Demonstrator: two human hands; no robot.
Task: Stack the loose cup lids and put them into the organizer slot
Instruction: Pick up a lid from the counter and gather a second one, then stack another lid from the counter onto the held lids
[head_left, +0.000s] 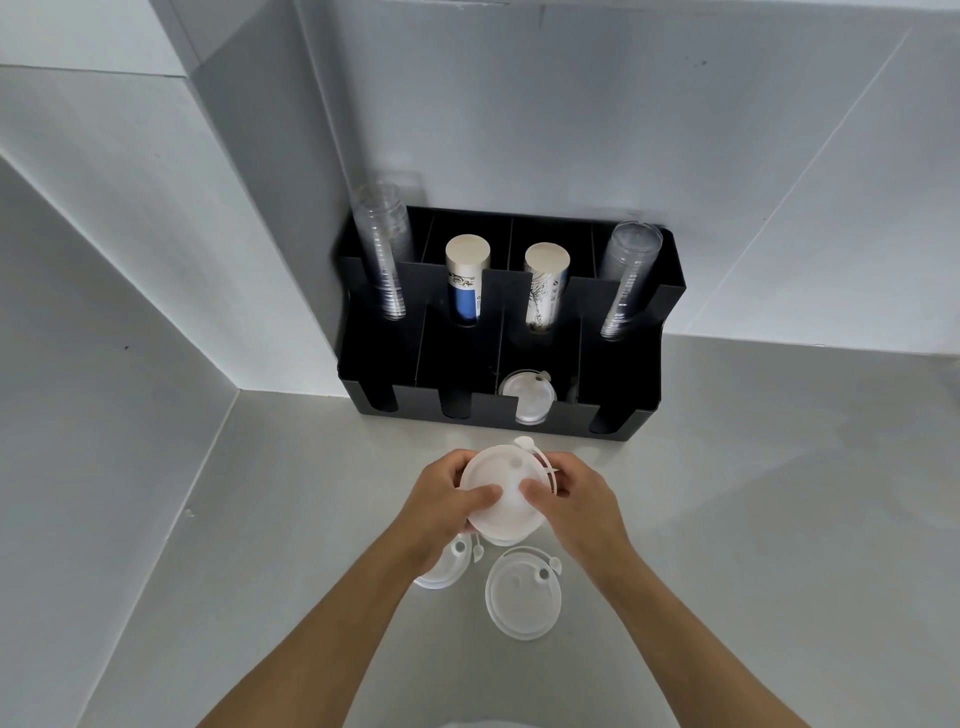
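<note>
Two hands hold one stack of white lids (500, 493) above the grey counter (727, 519), in front of the black organizer (506, 410). How many lids are in the stack can't be told; only the top face and a thin edge underneath show.

Left hand (444, 506): fingers curled round the stack's left rim, thumb (485, 493) pressed flat on top. Fingertips under the stack are hidden.
Right hand (574, 499): thumb on the top face near centre, fingers wrapped round the right rim where a lid tab sticks out. Both hands grip firmly, neither is open.

One loose lid (523, 592) lies flat on the counter below the hands, fully visible. A second loose lid (441, 566) to its left is mostly covered by the left wrist; only its right edge shows.

Organizer's front row: third slot from left holds a lid (527, 397), partly blocked by the front wall. The other front slots are too dark to read. Back row: clear cup stacks (382, 249) at both ends, paper cup stacks (465, 283) in the middle two.
</note>
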